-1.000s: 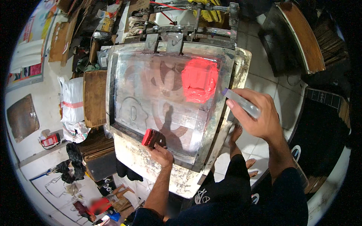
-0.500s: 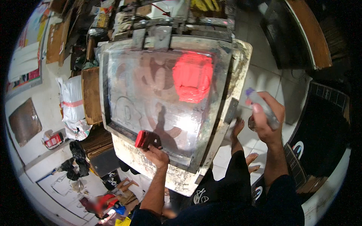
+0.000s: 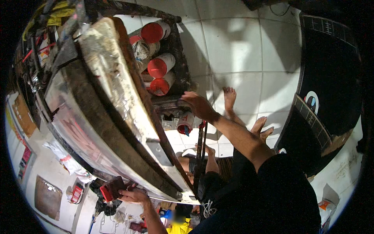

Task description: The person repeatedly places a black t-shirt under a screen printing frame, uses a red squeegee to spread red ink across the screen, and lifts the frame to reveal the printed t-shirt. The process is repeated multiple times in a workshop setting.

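My left hand (image 3: 133,195) grips a squeegee (image 3: 113,188), a dark brown block with a red-inked edge, beside the near end of the framed screen (image 3: 78,132). That screen lies over a pale, stained board (image 3: 120,85) and shows at a steep slant. My right hand (image 3: 200,107) reaches to the dark rack (image 3: 171,102) below the board, fingers stretched and no object visible in it. Close by are an open tub (image 3: 184,127) with red inside and a blue tool in it, and several white tubs with red lids, one at the front (image 3: 157,68).
White floor tiles (image 3: 233,50) lie to the right, with bare feet (image 3: 230,97) on them. Black panels (image 3: 331,78) lean along the right side. A person in yellow (image 3: 180,228) is low at the bottom, and a wall with a red box (image 3: 77,193) stands at the left.
My view has swung right, bringing the rack and tubs into sight. The right hand has moved to the rack; the grey bottle it held is no longer visible. The left still holds the squeegee.
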Demonstrator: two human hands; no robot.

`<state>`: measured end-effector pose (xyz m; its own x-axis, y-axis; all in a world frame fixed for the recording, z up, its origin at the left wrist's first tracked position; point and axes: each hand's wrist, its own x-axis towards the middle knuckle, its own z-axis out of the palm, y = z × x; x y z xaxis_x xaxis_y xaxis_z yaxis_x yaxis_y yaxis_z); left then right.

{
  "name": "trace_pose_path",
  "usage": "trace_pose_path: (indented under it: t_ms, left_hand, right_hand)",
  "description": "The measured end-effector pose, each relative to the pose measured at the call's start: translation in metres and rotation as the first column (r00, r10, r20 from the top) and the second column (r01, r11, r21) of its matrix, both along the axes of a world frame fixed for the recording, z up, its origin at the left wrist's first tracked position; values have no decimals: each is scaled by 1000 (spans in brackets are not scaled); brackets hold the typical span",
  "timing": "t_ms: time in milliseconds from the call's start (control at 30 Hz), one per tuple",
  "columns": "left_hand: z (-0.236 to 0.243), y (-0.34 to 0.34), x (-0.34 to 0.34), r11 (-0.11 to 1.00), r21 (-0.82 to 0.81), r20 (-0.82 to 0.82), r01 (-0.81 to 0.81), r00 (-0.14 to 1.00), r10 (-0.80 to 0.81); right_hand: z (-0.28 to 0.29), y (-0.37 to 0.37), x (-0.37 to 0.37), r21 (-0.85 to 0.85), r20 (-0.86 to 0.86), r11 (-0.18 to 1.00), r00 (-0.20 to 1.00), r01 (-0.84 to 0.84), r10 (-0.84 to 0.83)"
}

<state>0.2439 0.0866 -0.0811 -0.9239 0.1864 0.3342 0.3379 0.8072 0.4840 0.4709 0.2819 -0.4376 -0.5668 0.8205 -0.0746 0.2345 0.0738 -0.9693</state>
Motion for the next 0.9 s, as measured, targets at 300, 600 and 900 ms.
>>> trace_pose_path:
  t_ms: [300,600,900]
  left_hand:
    - [17,-41,-15,950,-313,-99,-20,995,-12]
    - [12,-4,7,995,-89,-45,-48,998,44]
    - [6,-2,15,992,-119,-65,-36,997,28]
  right_hand:
    - [-49,-6,-81,-254,100,926,944,-281,314]
    - [-63,-103,30,-353,375,864,792,-359,482]
    - [-104,-170,-51,256,303,647,695,-718,652]
